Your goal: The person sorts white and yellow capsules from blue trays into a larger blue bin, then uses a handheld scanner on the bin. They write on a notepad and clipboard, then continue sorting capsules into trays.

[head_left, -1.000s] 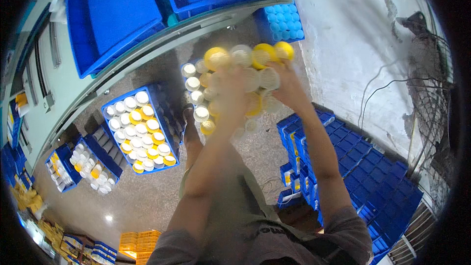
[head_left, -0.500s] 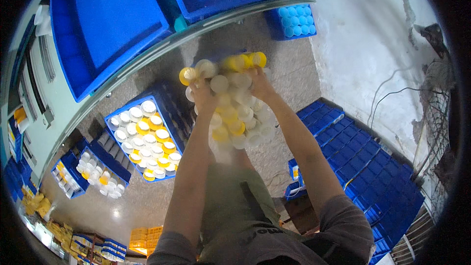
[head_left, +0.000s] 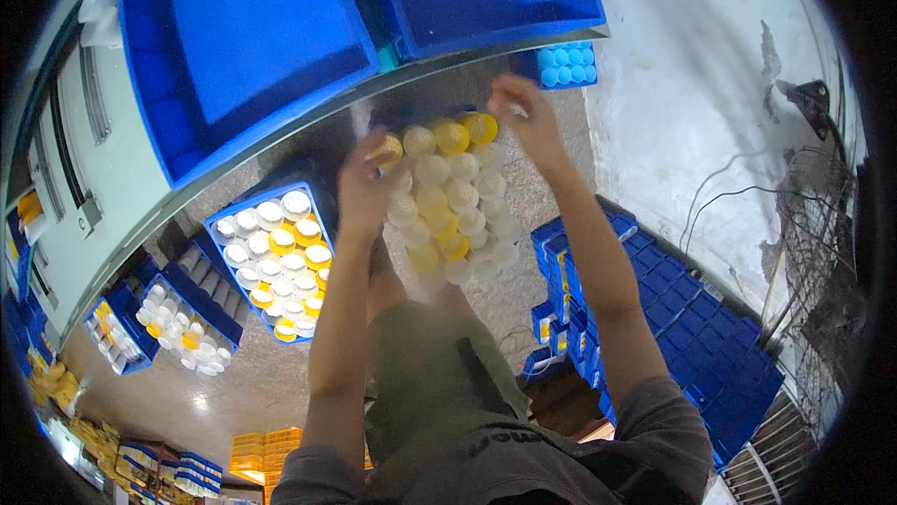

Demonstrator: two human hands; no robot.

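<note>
While left hand (head_left: 366,178) curls at far-left corner of cups (head_left: 462,197) — pinch unclear — right hand (head_left: 525,117) sits just off far-right, loosely spread; rows look set, remainder unclear.

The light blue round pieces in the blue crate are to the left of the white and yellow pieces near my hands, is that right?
Not quite: the light blue round pieces in the blue crate are to the right of the white and yellow pieces near your left hand and right hand, as the head view shows.
</note>
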